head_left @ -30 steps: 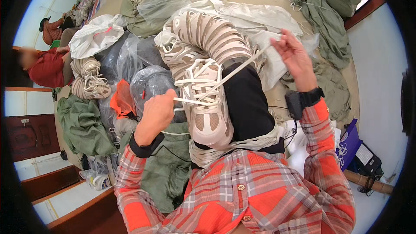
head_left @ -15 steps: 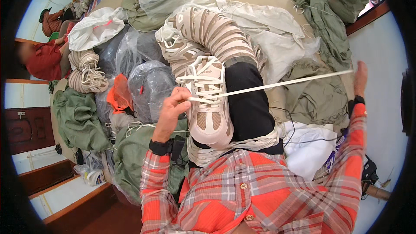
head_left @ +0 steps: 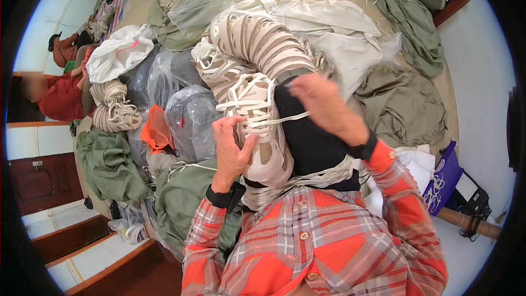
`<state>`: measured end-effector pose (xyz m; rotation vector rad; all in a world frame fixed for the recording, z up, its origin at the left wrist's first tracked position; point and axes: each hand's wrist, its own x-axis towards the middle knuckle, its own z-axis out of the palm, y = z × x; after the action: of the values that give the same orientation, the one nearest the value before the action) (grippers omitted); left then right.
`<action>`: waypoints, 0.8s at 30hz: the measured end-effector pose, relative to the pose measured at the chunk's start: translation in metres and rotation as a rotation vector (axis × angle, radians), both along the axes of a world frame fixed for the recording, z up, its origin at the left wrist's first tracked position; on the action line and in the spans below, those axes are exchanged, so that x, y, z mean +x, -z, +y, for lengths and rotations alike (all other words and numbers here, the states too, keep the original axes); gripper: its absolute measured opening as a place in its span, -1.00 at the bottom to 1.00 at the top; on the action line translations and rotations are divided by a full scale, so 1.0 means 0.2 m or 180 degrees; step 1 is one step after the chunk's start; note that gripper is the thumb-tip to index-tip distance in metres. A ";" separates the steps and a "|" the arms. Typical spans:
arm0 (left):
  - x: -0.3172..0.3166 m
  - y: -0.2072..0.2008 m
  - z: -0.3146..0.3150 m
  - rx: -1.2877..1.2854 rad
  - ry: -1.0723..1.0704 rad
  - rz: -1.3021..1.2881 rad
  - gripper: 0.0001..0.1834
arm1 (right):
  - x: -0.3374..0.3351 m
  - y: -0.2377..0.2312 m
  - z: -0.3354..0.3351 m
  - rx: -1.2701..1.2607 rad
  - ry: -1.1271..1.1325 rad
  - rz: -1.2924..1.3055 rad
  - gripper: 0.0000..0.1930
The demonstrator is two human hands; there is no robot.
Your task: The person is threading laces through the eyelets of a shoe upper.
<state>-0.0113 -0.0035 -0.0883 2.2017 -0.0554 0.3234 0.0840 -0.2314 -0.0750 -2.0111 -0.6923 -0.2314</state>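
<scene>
A beige and white sneaker lies on my lap, its toe toward me and flat white shoelace crossing its tongue. My left hand grips the sneaker's left side, fingers and thumb at the lower lace rows. Over the black trouser leg, my right hand is smeared by motion. A length of lace runs from the sneaker to the underside of this hand; whether the fingers pinch it is hidden. Past the sneaker, a curved row of nested matching shoes arches away from my leg.
Loose laces lie across my lap. Clear plastic bags and green cloth are to the left, where a person in red sits. A white sack and olive cloth spread at the right, near a purple bag.
My right hand has swung in from the far right to beside the sneaker, and the taut lace has shortened between them. My left hand has shifted its hold on the sneaker.
</scene>
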 end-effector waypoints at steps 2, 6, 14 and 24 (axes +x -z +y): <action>0.02 0.01 0.03 -0.0186 0.0038 0.0342 -0.70 | -0.04 -0.01 0.12 0.0074 -0.0266 0.0220 -0.88; -0.01 0.03 0.10 -0.0163 0.0304 0.0336 -0.72 | -0.08 -0.01 0.14 -0.0439 -0.0588 0.0749 -0.88; 0.10 -0.21 -0.02 0.0400 0.0649 0.0359 -0.82 | -0.16 0.05 0.14 -0.1151 -0.0678 0.0717 -0.88; 0.26 -0.25 -0.01 0.1169 0.1533 0.1522 -0.74 | -0.19 -0.05 0.26 -0.2107 -0.0833 -0.0413 -0.83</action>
<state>0.0408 -0.0046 -0.0391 2.4756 -0.3990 -0.5185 0.0464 -0.1788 -0.0641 -2.5038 -1.2235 0.0349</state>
